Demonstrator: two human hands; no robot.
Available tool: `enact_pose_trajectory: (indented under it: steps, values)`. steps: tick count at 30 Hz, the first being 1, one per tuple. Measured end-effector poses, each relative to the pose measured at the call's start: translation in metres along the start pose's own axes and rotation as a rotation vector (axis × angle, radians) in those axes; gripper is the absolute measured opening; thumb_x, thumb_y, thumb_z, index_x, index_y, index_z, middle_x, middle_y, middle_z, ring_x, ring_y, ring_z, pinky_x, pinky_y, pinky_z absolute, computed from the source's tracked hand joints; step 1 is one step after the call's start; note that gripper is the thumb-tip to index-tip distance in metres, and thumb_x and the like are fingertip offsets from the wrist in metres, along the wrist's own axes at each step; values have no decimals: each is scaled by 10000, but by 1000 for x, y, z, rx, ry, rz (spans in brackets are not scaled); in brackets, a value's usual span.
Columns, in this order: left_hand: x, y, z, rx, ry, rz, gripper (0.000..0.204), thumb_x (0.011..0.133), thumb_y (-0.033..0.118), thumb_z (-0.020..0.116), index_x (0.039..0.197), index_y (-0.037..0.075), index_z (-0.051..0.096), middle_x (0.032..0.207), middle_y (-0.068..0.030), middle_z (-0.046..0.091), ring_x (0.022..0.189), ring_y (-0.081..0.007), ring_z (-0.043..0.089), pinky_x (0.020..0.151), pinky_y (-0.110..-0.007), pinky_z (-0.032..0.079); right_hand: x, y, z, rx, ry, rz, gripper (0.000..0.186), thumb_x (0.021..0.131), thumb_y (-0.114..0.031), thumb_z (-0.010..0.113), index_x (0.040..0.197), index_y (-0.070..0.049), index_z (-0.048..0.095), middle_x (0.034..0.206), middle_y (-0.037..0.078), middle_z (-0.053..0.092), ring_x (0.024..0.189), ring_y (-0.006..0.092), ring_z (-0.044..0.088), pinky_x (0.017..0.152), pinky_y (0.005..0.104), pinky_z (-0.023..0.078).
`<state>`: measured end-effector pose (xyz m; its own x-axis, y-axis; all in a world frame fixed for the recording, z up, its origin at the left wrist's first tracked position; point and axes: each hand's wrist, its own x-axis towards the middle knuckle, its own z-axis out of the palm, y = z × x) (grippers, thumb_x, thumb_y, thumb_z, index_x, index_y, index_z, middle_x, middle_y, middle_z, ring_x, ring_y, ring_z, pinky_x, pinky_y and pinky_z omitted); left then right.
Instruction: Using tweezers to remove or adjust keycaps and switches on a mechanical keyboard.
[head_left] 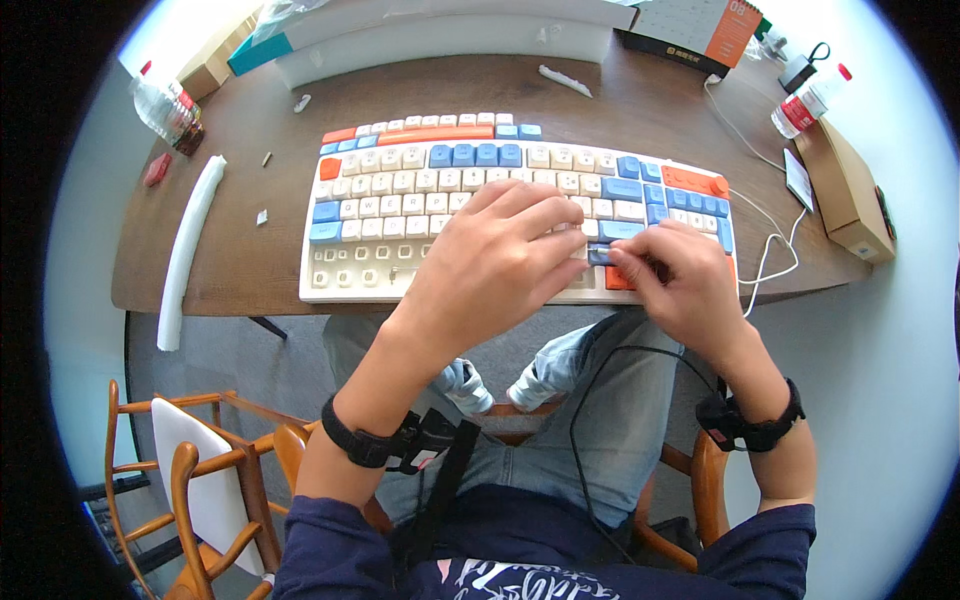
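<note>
A white keyboard [340, 288] with cream, blue and orange keycaps lies near the table's front edge. Along its lower left, bare switch sockets show where no caps sit. My left hand [505, 245] rests over the middle, fingers bent and close together, pointing right; its thumb and whatever it grips are hidden. My right hand [685, 275] is pinched closed at the lower right, beside a blue key. A thin, shiny sliver shows at its fingertips, too small to name. Behind the keyboard lies a row of loose keycaps, among them a long orange spacebar [437, 134].
Left on the table [235, 265] are a foam strip [190, 255] and a dark-drink bottle [165, 112]. Another bottle [810, 102], a cardboard box [845, 195] and a white cable [770, 265] lie right. A long white box [450, 45] spans the back. A chair [190, 480] stands lower left.
</note>
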<state>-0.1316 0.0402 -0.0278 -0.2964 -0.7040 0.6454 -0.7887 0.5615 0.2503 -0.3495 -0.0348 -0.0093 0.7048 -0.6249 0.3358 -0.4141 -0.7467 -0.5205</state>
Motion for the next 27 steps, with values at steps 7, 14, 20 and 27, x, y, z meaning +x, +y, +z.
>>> enact_pose_trajectory:
  steps: [7,14,20,27]
  values:
    - [11,-2,-6,48,-56,67,188,822,177,781,961,58,739,1040,-58,699,1035,-239,656,915,-390,527,-8,10,15,-142,210,-291,140,857,-144,761,801,-43,682,783,63,577,746,230,560,672,373,468]
    - [22,-4,-13,-60,-189,45,186,818,136,784,969,41,732,1000,-71,695,996,-257,654,899,-392,529,-9,11,18,-92,243,-274,170,852,-150,747,774,-45,639,796,65,581,746,248,574,674,388,475]
    - [22,-5,-26,-184,-204,-154,213,828,119,804,997,18,725,1032,-100,720,976,-231,682,874,-357,546,-10,12,17,-92,262,-252,165,855,-152,737,774,-46,640,793,69,581,754,253,587,697,395,486]
    - [79,-84,-41,-255,-190,-433,272,910,146,735,1149,16,734,961,-81,744,910,-162,684,833,-287,545,-9,11,15,-81,285,-281,155,833,-135,775,783,-34,670,765,71,602,714,236,590,640,373,473]
